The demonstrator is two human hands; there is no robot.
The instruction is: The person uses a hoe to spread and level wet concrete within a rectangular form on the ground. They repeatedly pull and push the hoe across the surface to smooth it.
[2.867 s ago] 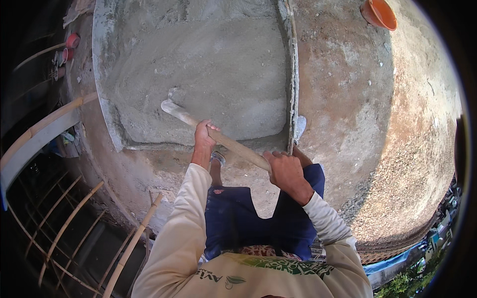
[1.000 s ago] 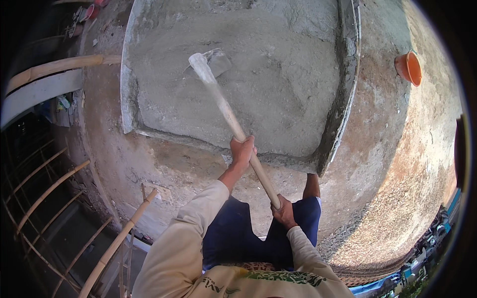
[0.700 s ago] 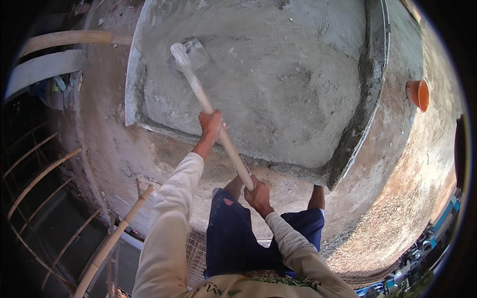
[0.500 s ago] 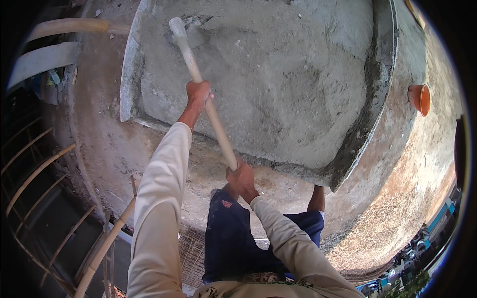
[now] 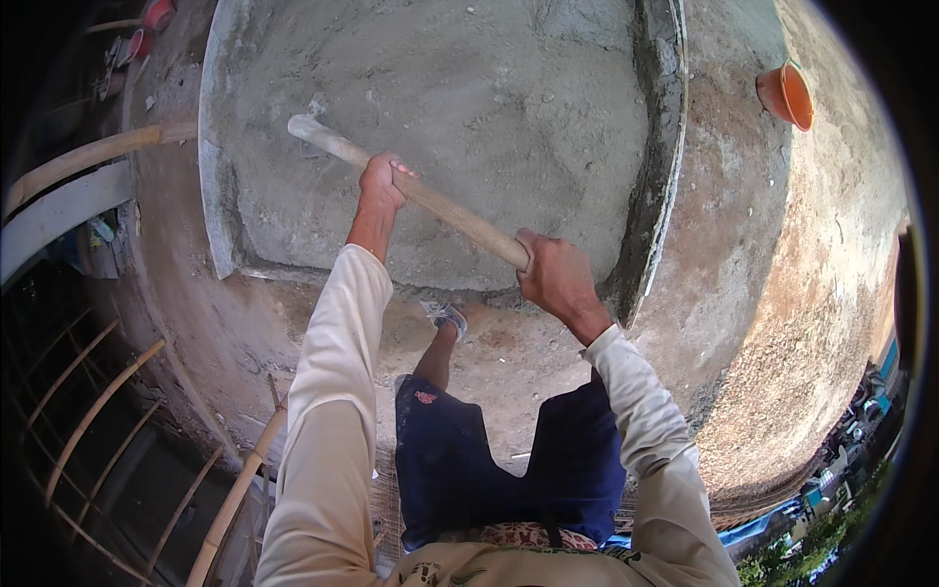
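A long wooden-handled hoe [image 5: 455, 217] slants across the near part of a wide bed of grey mortar mix [image 5: 469, 127]. Partway along the handle, my left hand [image 5: 382, 180] is wrapped round it, while my right hand [image 5: 559, 277] grips its lower right end. The hoe's far end lies low over the mix at the left; its blade is hardly visible, apparently down in the grey material. A shallow mixing trough [image 5: 217, 176] with thin upright sides holds the mix. My right hand is above the trough's near edge.
An orange bucket [image 5: 785, 96] stands on the ground right of the trough. Gravel [image 5: 782, 401] spreads at the lower right. Bamboo poles [image 5: 235, 489] and a dark drop lie to the left. Red containers [image 5: 142, 41] sit at the upper left. My shoe [image 5: 445, 318] is close to the near edge.
My right hand has swung up and to the right, bringing the hoe's handle to a flatter slant. The hoe's far end has come nearer and left. The view has shifted too.
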